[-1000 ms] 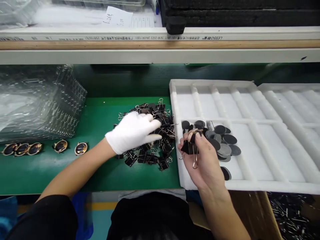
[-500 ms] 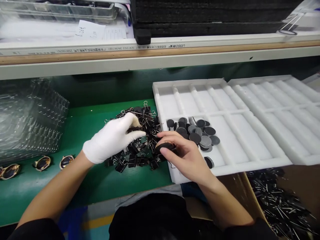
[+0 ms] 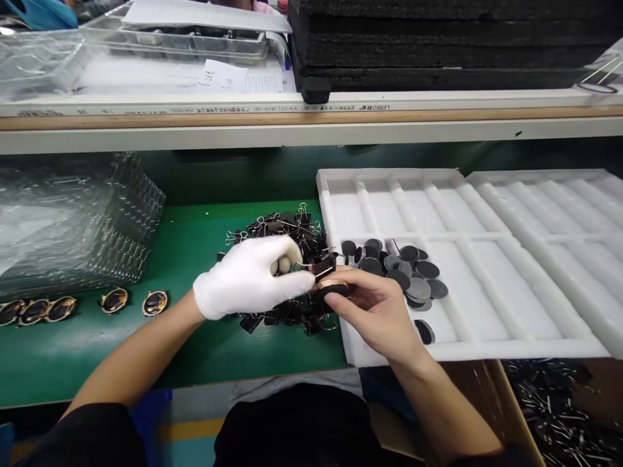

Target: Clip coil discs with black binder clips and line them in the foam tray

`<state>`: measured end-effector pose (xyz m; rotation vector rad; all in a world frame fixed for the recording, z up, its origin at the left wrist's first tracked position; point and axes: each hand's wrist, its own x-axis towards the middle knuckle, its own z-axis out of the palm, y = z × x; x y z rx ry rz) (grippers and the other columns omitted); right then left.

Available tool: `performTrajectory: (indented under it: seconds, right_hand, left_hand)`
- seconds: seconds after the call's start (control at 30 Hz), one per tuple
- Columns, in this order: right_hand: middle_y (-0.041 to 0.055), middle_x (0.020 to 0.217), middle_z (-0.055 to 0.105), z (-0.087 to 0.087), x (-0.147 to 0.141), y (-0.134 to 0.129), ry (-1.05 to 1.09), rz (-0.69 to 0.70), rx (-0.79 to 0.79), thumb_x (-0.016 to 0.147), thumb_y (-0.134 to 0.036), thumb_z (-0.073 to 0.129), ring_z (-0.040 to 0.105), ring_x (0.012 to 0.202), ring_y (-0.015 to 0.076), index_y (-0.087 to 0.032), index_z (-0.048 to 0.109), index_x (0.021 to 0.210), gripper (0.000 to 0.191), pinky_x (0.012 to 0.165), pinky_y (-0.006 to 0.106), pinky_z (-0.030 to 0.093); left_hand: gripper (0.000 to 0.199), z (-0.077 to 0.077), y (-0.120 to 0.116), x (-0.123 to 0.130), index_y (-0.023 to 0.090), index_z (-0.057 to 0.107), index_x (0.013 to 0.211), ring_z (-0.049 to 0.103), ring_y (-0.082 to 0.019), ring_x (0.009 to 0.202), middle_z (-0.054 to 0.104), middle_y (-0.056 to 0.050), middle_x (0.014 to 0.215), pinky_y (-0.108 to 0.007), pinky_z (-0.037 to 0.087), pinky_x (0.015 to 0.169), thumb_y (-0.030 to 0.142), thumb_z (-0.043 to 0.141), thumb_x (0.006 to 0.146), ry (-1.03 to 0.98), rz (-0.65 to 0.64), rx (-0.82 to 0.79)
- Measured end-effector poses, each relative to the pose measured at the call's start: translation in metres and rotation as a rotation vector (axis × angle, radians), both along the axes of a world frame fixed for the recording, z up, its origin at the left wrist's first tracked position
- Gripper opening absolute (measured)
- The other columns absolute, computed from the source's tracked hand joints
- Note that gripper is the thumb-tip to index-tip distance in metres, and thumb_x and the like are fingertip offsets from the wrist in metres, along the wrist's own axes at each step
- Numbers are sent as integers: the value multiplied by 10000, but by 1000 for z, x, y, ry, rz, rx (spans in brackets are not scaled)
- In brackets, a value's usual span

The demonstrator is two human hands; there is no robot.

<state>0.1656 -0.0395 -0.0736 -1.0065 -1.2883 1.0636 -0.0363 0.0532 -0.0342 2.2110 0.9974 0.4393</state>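
My left hand (image 3: 250,275), in a white glove, pinches a black binder clip (image 3: 324,264) by its wire handle, just above the piece in my other hand. Bare, my right hand (image 3: 377,308) grips a round black disc with a light gold rim (image 3: 332,289) between thumb and fingers. The clip and disc are very close; whether they touch is unclear. Beneath and behind the glove lies a pile of black binder clips (image 3: 287,226). Black and grey round discs (image 3: 418,287) are heaped in the white foam tray (image 3: 343,194) to the right.
Round gold-rimmed pieces (image 3: 114,299) lie on the green table (image 3: 195,363) at left, below stacked clear plastic trays (image 3: 73,227). A second white tray (image 3: 549,194) stands at right, above a box of clips (image 3: 559,402). A shelf (image 3: 195,138) crosses behind.
My left hand has moved from the clip pile toward my right hand and now holds a clip by the disc. The whole view has shifted, so the surroundings appear farther right.
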Motion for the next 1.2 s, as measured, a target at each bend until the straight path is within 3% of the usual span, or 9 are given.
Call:
performTrajectory:
  seconds: [0.1, 0.23, 0.33, 0.4, 0.53, 0.67, 0.83, 1.0, 1.2]
  right_hand:
    - [0, 928, 773, -2, 2, 1, 47, 4, 17, 875, -155, 783, 704, 858, 149, -313, 817, 992, 199, 752, 253, 569]
    - [9, 923, 765, -7, 1, 1, 25, -15, 49, 890, -175, 773, 705, 875, 167, -307, 805, 994, 171, 770, 278, 577]
    - [31, 1056, 754, -8, 7, 1, -49, -54, 56, 920, -245, 754, 685, 1080, 208, -301, 783, 1011, 110, 891, 318, 571]
    - [34, 1122, 741, -3, 17, 2, -134, -71, 8, 947, -297, 726, 677, 1112, 213, -297, 763, 1028, 90, 927, 335, 565]
    - [37, 1026, 767, 20, 45, 13, -397, 7, -163, 895, -354, 767, 723, 903, 202, -268, 761, 1067, 193, 806, 336, 599]
    - [35, 911, 780, 42, 64, 32, -558, 256, -253, 836, -409, 794, 732, 796, 209, -244, 780, 948, 200, 729, 351, 602]
    - [21, 892, 780, 49, 68, 44, -603, 452, -290, 830, -406, 785, 731, 797, 198, -246, 783, 910, 179, 704, 335, 585]
    - [23, 878, 773, 46, 65, 42, -612, 407, -304, 805, -424, 804, 712, 760, 188, -220, 772, 924, 238, 652, 321, 555]
    - [-11, 778, 755, 42, 65, 42, -653, 381, -190, 851, -415, 782, 667, 667, 170, -250, 774, 874, 167, 613, 327, 520]
  left_hand:
    - [262, 1, -2, 3, 190, 550, 678, 411, -76, 530, 491, 67, 568, -226, 318, 502, 379, 618, 847, 53, -86, -47]
    - [294, -5, -8, 11, 181, 502, 610, 351, -59, 498, 414, 77, 511, -211, 306, 500, 371, 625, 797, -47, 5, 40]
    - [311, -7, -7, 10, 177, 473, 564, 312, -53, 488, 367, 79, 489, -200, 287, 477, 356, 640, 757, -98, 56, 90]
    - [346, -7, -4, 6, 175, 434, 534, 287, -49, 488, 337, 80, 483, -192, 265, 460, 343, 649, 745, -108, 50, 89]
    - [393, -5, -1, 1, 169, 376, 502, 263, -44, 488, 315, 78, 465, -182, 236, 446, 311, 637, 761, -94, -27, 32]
    - [413, -8, -6, 7, 167, 333, 497, 234, -42, 488, 282, 79, 461, -180, 215, 441, 281, 615, 777, -134, -117, 49]
    - [418, -15, -11, 11, 168, 337, 510, 216, -36, 474, 257, 90, 459, -179, 209, 440, 259, 617, 807, -184, -158, 80]
    - [443, -19, -11, 11, 172, 347, 515, 227, -37, 470, 277, 90, 457, -191, 203, 433, 283, 610, 853, -189, -160, -4]
    - [422, -18, -11, 12, 175, 427, 533, 298, -42, 458, 377, 83, 457, -204, 248, 444, 325, 636, 867, -118, -141, -108]
